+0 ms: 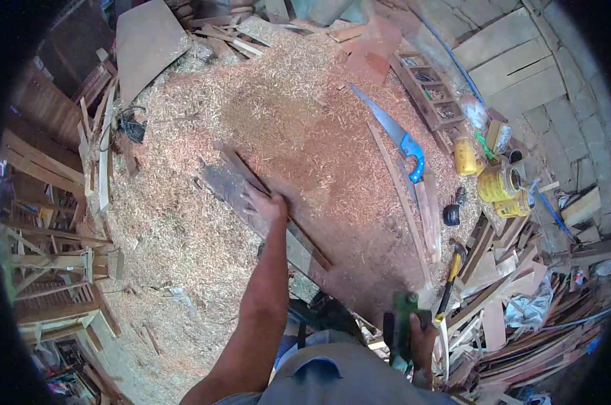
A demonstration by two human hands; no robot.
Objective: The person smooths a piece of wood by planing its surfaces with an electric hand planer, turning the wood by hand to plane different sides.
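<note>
My left hand [266, 205] lies with its fingers spread on a dark, worn board [227, 185] near the middle of the view. A narrow wooden strip [309, 246] runs along the board's right side, beside the hand. At the lower right, my right hand [423, 337] is wrapped round the side of a green tool [403, 327], whose kind I cannot make out. Right of centre, a handsaw with a blue handle [411, 154] rests on the shavings. A yellow-and-black tool [450, 283] lies close to the right hand.
Wood shavings [184, 162] cover the ground. Thin wooden strips [425, 219] lie below the saw. Yellow jars [492, 183] and a compartment box [430, 91] stand at the right. Scrap wood [494, 270] is piled lower right, and wooden frames [55, 263] are at the left.
</note>
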